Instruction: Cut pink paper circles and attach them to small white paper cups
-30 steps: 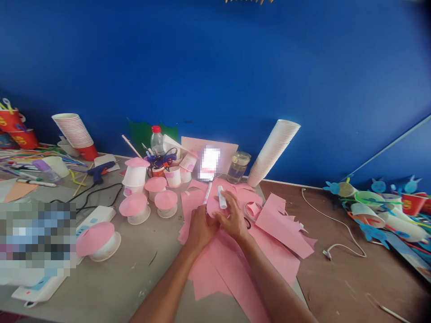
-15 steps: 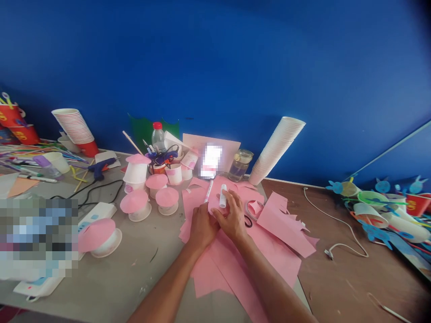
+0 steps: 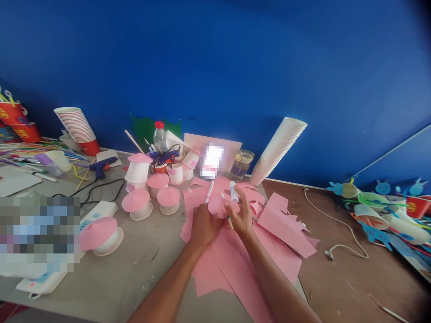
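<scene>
My left hand [image 3: 203, 225] is closed around a white marker pen [image 3: 209, 191] whose tip points away from me, and it also pinches a small round pink paper piece [image 3: 217, 205]. My right hand [image 3: 240, 215] is beside it, fingers partly spread, gripping a small white cap or glue stick [image 3: 233, 191] at the fingertips with a thin pencil-like stick [image 3: 228, 219] across the palm. Both hands hover over a pile of pink paper sheets [image 3: 235, 262] on the grey table [image 3: 141, 264].
Pink-topped paper cups [image 3: 136, 205] stand left of my hands, with a larger one [image 3: 101, 234] nearer. Two leaning cup stacks [image 3: 279, 150] [image 3: 79, 128], a bottle [image 3: 159, 137], a jar [image 3: 241, 164], a glue gun [image 3: 101, 166] and a white cable [image 3: 340, 233] lie around. Blue craft figures [image 3: 380, 211] crowd the right.
My right hand has lifted and opened its fingers, moving slightly right with the white cap. The left hand keeps the marker and pink piece almost in place.
</scene>
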{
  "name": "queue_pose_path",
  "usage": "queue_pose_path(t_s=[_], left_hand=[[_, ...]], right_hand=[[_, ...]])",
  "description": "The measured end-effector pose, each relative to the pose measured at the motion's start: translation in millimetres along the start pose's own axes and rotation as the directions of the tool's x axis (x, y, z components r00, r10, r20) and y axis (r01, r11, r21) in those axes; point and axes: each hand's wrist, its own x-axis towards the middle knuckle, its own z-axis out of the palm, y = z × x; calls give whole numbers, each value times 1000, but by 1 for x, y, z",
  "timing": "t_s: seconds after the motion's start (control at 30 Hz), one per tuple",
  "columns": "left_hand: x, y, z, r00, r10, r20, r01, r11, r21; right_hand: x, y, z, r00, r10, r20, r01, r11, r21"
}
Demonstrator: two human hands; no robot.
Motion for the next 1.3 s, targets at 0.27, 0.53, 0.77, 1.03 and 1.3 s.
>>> queue_pose_path(t_s=[0.27, 0.53, 0.77, 1.03, 1.3], left_hand=[[-1, 1, 1, 998, -29, -53, 27, 999, -35], [-3, 12, -5, 994, -91, -55, 90, 996, -28], [-2, 11, -3, 989, -143, -24, 144, 989, 28], [-3, 10, -3, 998, -38, 42, 33, 993, 113], [-3, 13, -5, 999, 30, 37, -32, 997, 66]], right_hand=[[2, -3, -7, 995, 24, -99, -12, 993, 116], [-6, -1, 2, 996, -94, 0, 94, 996, 1], [-9, -1, 6, 979, -193, 71, 205, 930, -305], [-4, 5, -4, 972, -146, 185, 175, 973, -152], [-2, 3, -10, 974, -153, 169, 175, 977, -124]])
